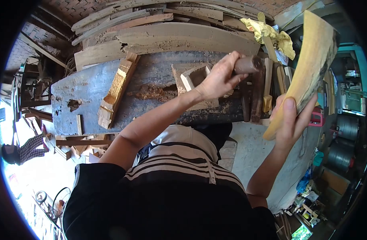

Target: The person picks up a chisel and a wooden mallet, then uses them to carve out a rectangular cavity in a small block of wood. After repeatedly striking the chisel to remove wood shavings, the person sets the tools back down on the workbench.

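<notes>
My right hand [293,116] is closed around the lower part of a curved, pale yellow wooden piece [313,56] with a dark, rough edge along one side. It is held up in the air, to the right of the bench. Over the bench's right half, my left hand [220,78] has its fingers wrapped about a brown wooden cylinder [247,64], whose round end points right. Whether a handle joins it is hidden. Beneath that hand lies a small wooden frame [187,82] on a flat board. A long wooden block with golden faces [118,86] rests further left.
The dark, worn bench [85,94] has ragged holes in its top. Behind it are stacked long planks [171,36]. A yellow bag [285,42] lies at the back right, above upright wooden bars [267,80]. Wood offcuts [85,146] lie below the bench's left end.
</notes>
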The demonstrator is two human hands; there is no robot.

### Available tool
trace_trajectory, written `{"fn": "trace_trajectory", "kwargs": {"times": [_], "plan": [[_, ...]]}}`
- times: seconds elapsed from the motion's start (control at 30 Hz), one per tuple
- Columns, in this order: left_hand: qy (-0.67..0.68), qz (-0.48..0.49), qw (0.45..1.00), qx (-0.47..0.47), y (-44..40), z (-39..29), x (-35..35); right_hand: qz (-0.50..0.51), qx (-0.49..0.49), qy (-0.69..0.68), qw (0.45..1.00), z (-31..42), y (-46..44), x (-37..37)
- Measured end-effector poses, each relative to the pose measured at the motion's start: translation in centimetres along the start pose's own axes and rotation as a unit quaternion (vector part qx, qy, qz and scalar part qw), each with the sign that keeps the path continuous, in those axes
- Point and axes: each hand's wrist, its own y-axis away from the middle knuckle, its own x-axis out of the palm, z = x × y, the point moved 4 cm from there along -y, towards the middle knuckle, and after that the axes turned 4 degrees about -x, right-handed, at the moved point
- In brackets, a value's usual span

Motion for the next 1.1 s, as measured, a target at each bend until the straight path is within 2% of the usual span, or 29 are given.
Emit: {"fn": "trace_trajectory", "kwargs": {"times": [0.03, 0.07, 0.13, 0.17, 0.2, 0.27, 0.3, 0.33, 0.4, 0.53, 0.6, 0.67, 0.73, 0.87, 1.1], "plan": [[0.014, 0.009, 1.000, -0.010, 0.2, -0.3, 0.2, -0.019, -0.038, 0.032, 0.999, -0.1, -0.4, 0.3], [0.016, 0.009, 1.000, -0.009, 0.3, -0.4, 0.4, 0.061, -0.007, 0.097, 0.993, 0.0, -0.8, 1.0], [-0.003, 0.011, 1.000, 0.023, 0.6, -0.4, 0.9, 0.131, -0.047, 0.230, 0.963, -1.2, -0.9, 1.5], [-0.015, 0.009, 0.999, 0.027, 0.6, -0.4, 1.0, 0.139, -0.051, 0.232, 0.961, -1.0, -1.0, 1.1], [-0.017, 0.003, 1.000, 0.024, 0.5, -0.1, 0.9, 0.121, -0.108, 0.213, 0.964, -1.0, -1.2, 0.7], [0.000, 0.015, 1.000, 0.021, 0.6, -0.1, 1.0, 0.037, 0.024, 0.072, 0.996, -0.1, -0.7, -0.1], [0.006, 0.017, 1.000, 0.011, 0.6, -0.1, 1.0, 0.003, -0.002, 0.014, 1.000, -0.4, -0.6, -0.2], [0.005, 0.021, 1.000, 0.011, 0.8, -0.1, 0.9, 0.000, 0.000, 0.012, 1.000, -0.9, -0.6, 0.2], [0.001, 0.013, 0.999, 0.032, 0.7, -0.5, 0.8, 0.131, -0.066, 0.226, 0.963, -1.6, -0.8, 1.9], [0.012, 0.044, 0.999, 0.016, 0.1, 0.1, 0.2, 0.126, -0.055, 0.144, 0.980, -2.1, -0.3, 1.9], [0.217, 0.012, 0.974, -0.070, -0.7, 1.6, -1.2, 0.117, -0.057, 0.133, 0.983, -2.9, 0.4, 1.9], [0.196, -0.043, 0.971, -0.132, -1.3, 1.3, -4.2, 0.081, -0.005, 0.102, 0.992, -3.8, 1.1, 1.5], [0.135, -0.064, 0.978, -0.147, -1.5, 1.6, -6.3, 0.073, 0.012, 0.093, 0.993, -4.3, 1.6, 1.1], [0.135, -0.070, 0.980, -0.129, -1.4, 2.3, -6.7, 0.075, 0.063, 0.093, 0.991, -4.4, 2.1, 0.9], [0.121, -0.065, 0.986, -0.090, -0.8, 1.7, -4.7, 0.084, 0.031, 0.081, 0.993, -4.8, 2.3, 2.0]]}}
